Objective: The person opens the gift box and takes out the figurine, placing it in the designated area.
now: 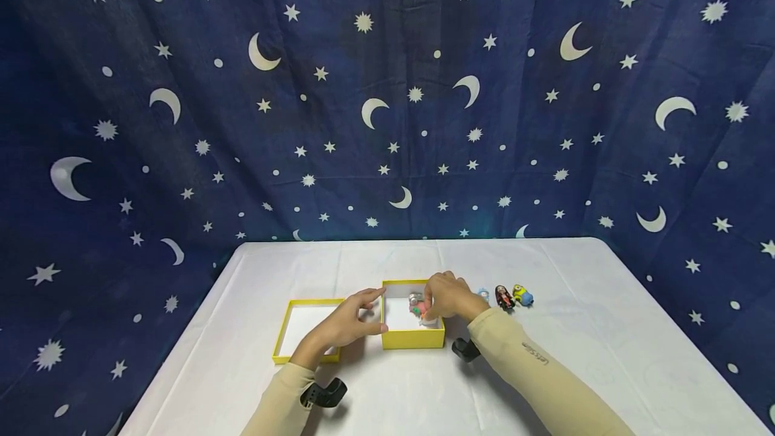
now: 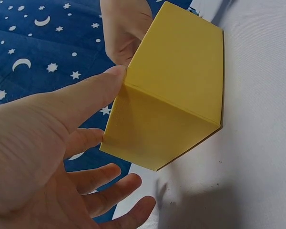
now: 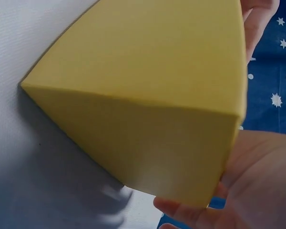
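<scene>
A yellow box [image 1: 414,338] with a white inside stands uncovered on the table. My left hand [image 1: 351,320] is at its left side; in the left wrist view the thumb [image 2: 93,93] touches the rim at a corner and the other fingers are spread loosely. My right hand [image 1: 451,298] reaches over the right wall, fingers pointing down inside. By those fingers lie small toy figures: a pink and green one [image 1: 415,308] and a white and orange one [image 1: 428,321]. Whether the fingertips pinch a figure is hidden; the right wrist view shows mostly the box's outer walls.
The box's yellow-edged white lid [image 1: 305,323] lies at the left, inner side up, partly behind my left hand. Right of the box are a blue-haired figure [image 1: 484,294], a dark-haired figure [image 1: 504,297] and a yellow and blue Minion [image 1: 523,296]. A starry curtain [image 1: 387,120] hangs behind the table.
</scene>
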The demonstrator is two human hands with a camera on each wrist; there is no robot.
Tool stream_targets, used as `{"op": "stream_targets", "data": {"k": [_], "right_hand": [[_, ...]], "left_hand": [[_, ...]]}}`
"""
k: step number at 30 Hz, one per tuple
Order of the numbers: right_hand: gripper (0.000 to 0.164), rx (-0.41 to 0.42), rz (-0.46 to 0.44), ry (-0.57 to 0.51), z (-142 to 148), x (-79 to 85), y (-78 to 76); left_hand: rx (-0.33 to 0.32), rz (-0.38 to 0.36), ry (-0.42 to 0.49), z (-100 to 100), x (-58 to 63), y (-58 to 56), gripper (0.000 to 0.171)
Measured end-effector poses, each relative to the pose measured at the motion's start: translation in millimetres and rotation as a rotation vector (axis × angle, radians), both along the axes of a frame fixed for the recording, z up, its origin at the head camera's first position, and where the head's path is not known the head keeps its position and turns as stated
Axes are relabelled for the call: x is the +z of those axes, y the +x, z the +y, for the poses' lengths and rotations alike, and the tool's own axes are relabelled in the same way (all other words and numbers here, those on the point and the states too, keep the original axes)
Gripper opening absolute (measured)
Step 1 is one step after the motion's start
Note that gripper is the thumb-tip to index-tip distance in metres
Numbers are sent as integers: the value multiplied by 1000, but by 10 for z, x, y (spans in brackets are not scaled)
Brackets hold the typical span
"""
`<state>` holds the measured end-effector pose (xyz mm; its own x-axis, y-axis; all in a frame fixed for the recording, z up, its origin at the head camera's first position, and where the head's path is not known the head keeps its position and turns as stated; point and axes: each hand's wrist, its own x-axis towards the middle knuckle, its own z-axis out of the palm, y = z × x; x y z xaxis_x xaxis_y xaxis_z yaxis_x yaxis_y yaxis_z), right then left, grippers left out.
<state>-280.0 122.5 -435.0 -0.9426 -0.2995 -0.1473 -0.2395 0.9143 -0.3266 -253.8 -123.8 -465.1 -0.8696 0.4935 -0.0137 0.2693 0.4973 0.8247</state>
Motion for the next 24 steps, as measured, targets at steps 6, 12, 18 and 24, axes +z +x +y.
{"op": "stream_targets", "data": {"k": [6,12,18,24], "right_hand": [[33,6,60,45,-31,2,7],[36,3,72,99,-66,35,35],[37,1,78,145,-89,47,35],[36,10,74,135,-79,39,46]], "left_hand": [[-8,22,8,-11,-9,-1,75],[-9,14,10,-9,2,-15,75],[0,7,7,-8,7,-13,75],[8,3,-9,-8,-4,0,76]]}}
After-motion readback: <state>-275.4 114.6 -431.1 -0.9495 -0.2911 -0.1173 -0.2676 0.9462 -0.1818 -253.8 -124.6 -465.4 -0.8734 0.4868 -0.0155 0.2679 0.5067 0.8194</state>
